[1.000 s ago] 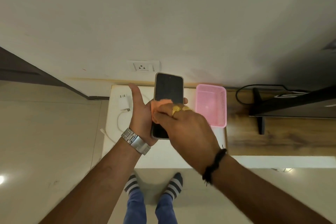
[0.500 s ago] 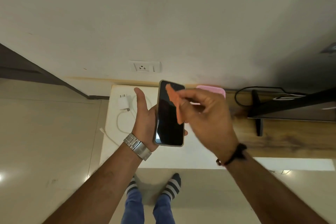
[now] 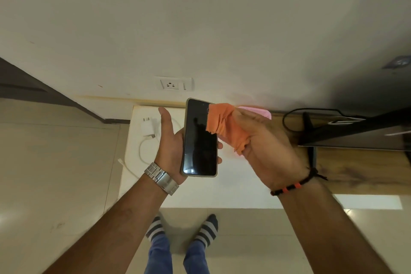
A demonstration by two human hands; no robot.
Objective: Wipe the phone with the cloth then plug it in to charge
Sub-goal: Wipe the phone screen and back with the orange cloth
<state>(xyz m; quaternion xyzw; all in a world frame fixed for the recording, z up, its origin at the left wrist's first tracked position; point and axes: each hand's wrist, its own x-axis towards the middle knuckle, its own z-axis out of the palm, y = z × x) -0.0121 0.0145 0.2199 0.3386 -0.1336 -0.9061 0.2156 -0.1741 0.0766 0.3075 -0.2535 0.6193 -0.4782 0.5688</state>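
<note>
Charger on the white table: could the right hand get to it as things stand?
Probably not directly. The right hand is full of cloth, and the phone in the left hand sits between it and the charger. The cloth would need setting down first.

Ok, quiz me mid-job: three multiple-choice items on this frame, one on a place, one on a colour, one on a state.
1. Where is the white charger adapter?
A. On the white tabletop, left of the left hand
B. In the wall socket
C. On the floor

2. What colour is the crumpled cloth?
A. Blue
B. Orange
C. White

3. What state is the dark-screened phone in?
A. Lying on the table
B. Plugged into the cable
C. Held up in the left hand, unplugged

Answers: 1 A, it lies with its cable on the tabletop; 2 B, orange fabric bunched in the right hand; 3 C, fingers wrap its edges and no cable reaches it.
</note>
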